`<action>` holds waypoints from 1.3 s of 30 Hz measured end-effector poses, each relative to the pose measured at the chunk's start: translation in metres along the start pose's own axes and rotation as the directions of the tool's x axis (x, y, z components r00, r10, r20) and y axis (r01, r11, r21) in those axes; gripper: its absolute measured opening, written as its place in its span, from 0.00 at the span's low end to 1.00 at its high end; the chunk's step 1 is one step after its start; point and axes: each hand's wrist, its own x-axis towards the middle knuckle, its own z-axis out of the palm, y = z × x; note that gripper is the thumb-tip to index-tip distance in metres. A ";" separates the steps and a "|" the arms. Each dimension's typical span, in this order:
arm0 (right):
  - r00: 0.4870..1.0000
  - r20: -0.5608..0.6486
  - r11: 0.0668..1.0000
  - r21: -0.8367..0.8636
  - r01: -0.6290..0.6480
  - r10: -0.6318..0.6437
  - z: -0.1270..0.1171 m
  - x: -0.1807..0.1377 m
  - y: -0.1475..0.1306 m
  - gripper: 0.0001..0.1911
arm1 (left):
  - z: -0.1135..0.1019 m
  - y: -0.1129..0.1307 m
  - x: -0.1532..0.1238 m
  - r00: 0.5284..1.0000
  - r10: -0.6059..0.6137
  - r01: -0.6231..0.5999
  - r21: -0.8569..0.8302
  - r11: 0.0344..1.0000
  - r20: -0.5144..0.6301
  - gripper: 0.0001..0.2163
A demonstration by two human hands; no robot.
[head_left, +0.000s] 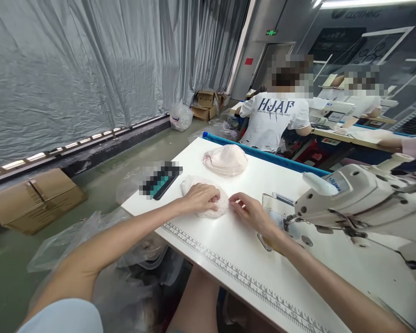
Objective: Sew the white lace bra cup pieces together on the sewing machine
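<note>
A small pile of pale, lace-like fabric (213,209) lies on the white sewing table (208,238). My left hand (201,198) rests on top of it with curled fingers, gripping the cloth; its fingertips are partly hidden. At the pile's right edge is my right hand (250,212), its fingers bent but somewhat apart. Its fingertips come close to the lace, and I cannot tell whether they touch. Farther back on the table sits a second mound of pale pink fabric (226,160). To the right stands a white sewing machine (353,199), its needle area beside my right forearm.
A dark phone-like device (162,182), partly blurred, lies at the table's left edge. A printed ruler (235,273) runs along the front edge. Clear plastic bags (104,240) and a cardboard box (38,199) are on the floor at left. Co-workers (275,118) sit ahead at other machines.
</note>
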 end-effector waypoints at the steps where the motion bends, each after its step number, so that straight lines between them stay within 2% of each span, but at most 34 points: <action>1: 1.000 0.009 1.000 -0.012 -0.004 0.005 -0.001 -0.003 -0.002 0.08 | 0.006 -0.002 0.001 1.000 -0.001 0.001 -0.007 1.000 -0.011 0.07; 4: 1.000 0.007 0.999 -0.039 -0.005 0.005 -0.002 -0.009 -0.008 0.08 | 0.012 -0.004 0.005 0.998 0.014 -0.015 -0.031 0.999 -0.055 0.05; 7: 0.999 -0.030 0.998 -0.066 0.011 -0.013 -0.001 -0.013 -0.013 0.08 | 0.008 -0.006 0.005 0.996 0.017 -0.024 -0.086 0.996 -0.084 0.06; 11: 0.996 -0.075 0.991 -0.126 0.044 -0.054 0.004 -0.015 -0.020 0.14 | 0.004 -0.010 0.004 0.994 0.026 -0.045 -0.186 0.981 -0.107 0.07; 15: 0.991 -0.111 0.978 -0.205 0.050 -0.074 0.007 -0.011 -0.025 0.15 | 0.003 -0.013 0.005 0.991 0.039 -0.073 -0.273 0.959 -0.131 0.09; 21: 0.991 -0.056 0.937 -0.337 0.093 -0.118 0.010 -0.007 -0.025 0.14 | 0.003 -0.015 0.005 0.988 0.026 -0.081 -0.366 0.927 -0.154 0.10; 28: 0.992 -0.042 0.919 -0.381 0.097 -0.122 0.018 -0.012 -0.028 0.12 | 0.004 -0.016 0.006 0.988 -0.028 -0.050 -0.493 0.869 -0.149 0.09; 34: 0.988 -0.108 0.956 -0.285 0.071 -0.106 0.016 -0.003 -0.030 0.12 | 0.002 -0.021 0.006 0.989 -0.103 0.000 -0.697 0.717 -0.106 0.09; 37: 0.973 -0.216 0.979 -0.202 0.037 -0.082 0.014 0.004 -0.033 0.11 | 0.000 -0.027 0.005 0.977 -0.184 0.022 -0.804 0.594 -0.109 0.10; 39: 0.945 -0.322 0.991 -0.133 0.012 -0.054 0.014 0.009 -0.038 0.11 | -0.004 -0.030 0.004 0.958 -0.252 0.012 -0.860 0.510 -0.136 0.11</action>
